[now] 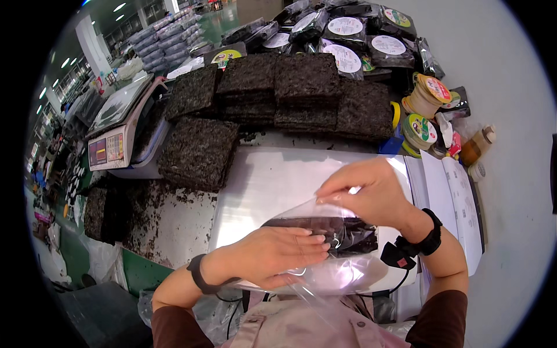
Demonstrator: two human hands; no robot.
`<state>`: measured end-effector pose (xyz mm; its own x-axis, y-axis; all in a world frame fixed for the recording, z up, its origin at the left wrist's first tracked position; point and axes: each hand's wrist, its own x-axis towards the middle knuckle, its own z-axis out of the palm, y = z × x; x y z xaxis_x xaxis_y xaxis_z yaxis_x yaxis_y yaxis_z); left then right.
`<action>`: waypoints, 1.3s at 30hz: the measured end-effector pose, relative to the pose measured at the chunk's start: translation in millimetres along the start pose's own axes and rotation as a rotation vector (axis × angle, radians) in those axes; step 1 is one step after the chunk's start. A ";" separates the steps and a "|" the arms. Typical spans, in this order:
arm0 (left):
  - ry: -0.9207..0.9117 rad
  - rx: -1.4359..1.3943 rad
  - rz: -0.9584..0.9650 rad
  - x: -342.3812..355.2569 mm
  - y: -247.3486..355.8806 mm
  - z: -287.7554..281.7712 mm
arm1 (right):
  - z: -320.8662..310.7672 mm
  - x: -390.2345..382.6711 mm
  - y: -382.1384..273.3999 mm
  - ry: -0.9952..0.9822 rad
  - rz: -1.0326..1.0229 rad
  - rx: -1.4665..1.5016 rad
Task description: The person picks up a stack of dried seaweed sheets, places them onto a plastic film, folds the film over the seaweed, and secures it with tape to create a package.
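Note:
A dark strip of seaweed sheets lies inside clear plastic film on the white work surface. My left hand rests flat across its left part, fingers stretched out. Above the strip, my right hand pinches the raised edge of the clear film between thumb and fingers. More loose film hangs below my left hand toward my body.
Stacks of dark seaweed squares line the back, with one stack nearer left. A scale stands left, packed black bags behind. Tape rolls, an amber bottle and paper sheets are at right.

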<state>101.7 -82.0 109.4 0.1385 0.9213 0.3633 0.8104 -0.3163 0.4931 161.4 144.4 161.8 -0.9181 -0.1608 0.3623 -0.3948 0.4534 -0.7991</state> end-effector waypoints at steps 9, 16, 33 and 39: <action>0.126 -0.087 -0.026 -1.3 -17.1 -5.0 | 2.5 -72.3 16.7 -0.025 -0.477 -0.330; 0.334 0.000 -0.421 0.4 -7.5 -4.2 | 25.0 -79.7 16.2 0.295 -0.051 -0.279; 0.430 -0.886 -0.942 13.4 -38.6 -14.2 | 1.2 -60.1 34.3 0.135 0.606 0.280; 0.464 -0.494 -0.877 23.1 -24.8 -5.6 | 12.8 -56.4 24.6 0.209 0.531 0.084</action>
<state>81.6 -54.2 110.0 -0.6827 0.7285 -0.0560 0.1923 0.2531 0.9481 203.0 153.4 115.5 -0.9680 0.2501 -0.0187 0.1088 0.3517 -0.9298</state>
